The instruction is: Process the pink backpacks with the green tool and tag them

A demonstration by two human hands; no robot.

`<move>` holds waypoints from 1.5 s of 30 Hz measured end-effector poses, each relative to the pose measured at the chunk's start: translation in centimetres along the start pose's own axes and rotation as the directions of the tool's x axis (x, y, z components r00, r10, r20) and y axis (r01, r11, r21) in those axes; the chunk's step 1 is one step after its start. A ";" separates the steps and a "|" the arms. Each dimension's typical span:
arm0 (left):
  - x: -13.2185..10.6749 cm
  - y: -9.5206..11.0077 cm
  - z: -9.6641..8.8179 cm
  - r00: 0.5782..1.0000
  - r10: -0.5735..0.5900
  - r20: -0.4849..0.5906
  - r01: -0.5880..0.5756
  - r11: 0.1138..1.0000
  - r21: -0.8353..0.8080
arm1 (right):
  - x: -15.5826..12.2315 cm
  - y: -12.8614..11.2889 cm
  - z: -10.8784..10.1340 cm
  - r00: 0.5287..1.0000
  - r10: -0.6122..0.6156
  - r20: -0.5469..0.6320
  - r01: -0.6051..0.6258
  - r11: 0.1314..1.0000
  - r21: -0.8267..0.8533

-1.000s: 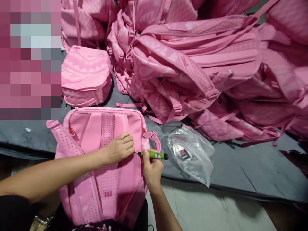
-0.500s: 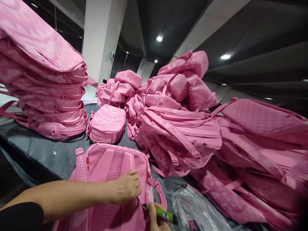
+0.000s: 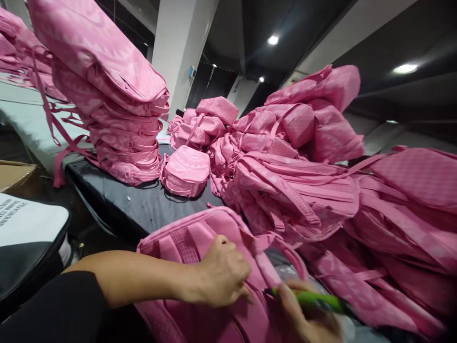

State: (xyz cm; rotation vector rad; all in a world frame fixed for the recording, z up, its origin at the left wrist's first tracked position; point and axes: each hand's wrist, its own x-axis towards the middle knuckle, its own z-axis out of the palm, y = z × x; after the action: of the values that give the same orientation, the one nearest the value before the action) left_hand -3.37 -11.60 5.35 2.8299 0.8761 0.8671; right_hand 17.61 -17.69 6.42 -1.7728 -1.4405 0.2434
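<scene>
ahead of me at eleven o'clock stands a broad white pillar (image 3: 178, 57), a small blue box (image 3: 192, 72) fixed to its side. above me the ceiling (image 3: 317, 19) is dark, crossed between one and two o'clock by a pale slanting beam (image 3: 350, 31). bright lamps (image 3: 273, 40) glow at one and two o'clock. at eight o'clock i see a table (image 3: 143, 214) under dark cloth; toward ten, a paler table (image 3: 26, 112).

The near backpack (image 3: 203, 324) is pink with a dotted strip (image 3: 185, 247). At that backpack's right edge, the marker (image 3: 310, 298) is green and black; left of the backpack, a case (image 3: 35, 221) is black and white; beyond it, a small bag (image 3: 187, 164) shows paler pink markings.
</scene>
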 end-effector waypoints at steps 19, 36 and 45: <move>-4.2 -2.8 5.4 0.973 0.216 0.081 -0.226 0.961 0.160 | -3.0 4.7 7.6 0.995 -0.092 -0.034 0.097 0.979 0.177; 4.0 -7.2 0.4 0.911 -0.039 0.410 -0.100 0.945 0.312 | -2.5 4.3 10.6 0.826 -0.551 -0.120 0.563 0.809 0.165; 5.4 -8.9 4.0 0.861 -0.051 0.506 -0.149 0.926 0.347 | -4.1 3.7 11.9 0.845 -0.535 -0.013 0.524 0.822 0.224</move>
State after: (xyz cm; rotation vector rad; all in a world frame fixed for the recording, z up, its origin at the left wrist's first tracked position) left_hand -2.05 -0.81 2.83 3.1601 0.9650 -0.0943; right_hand 11.74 -15.79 -5.17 -1.1353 -1.8066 0.1447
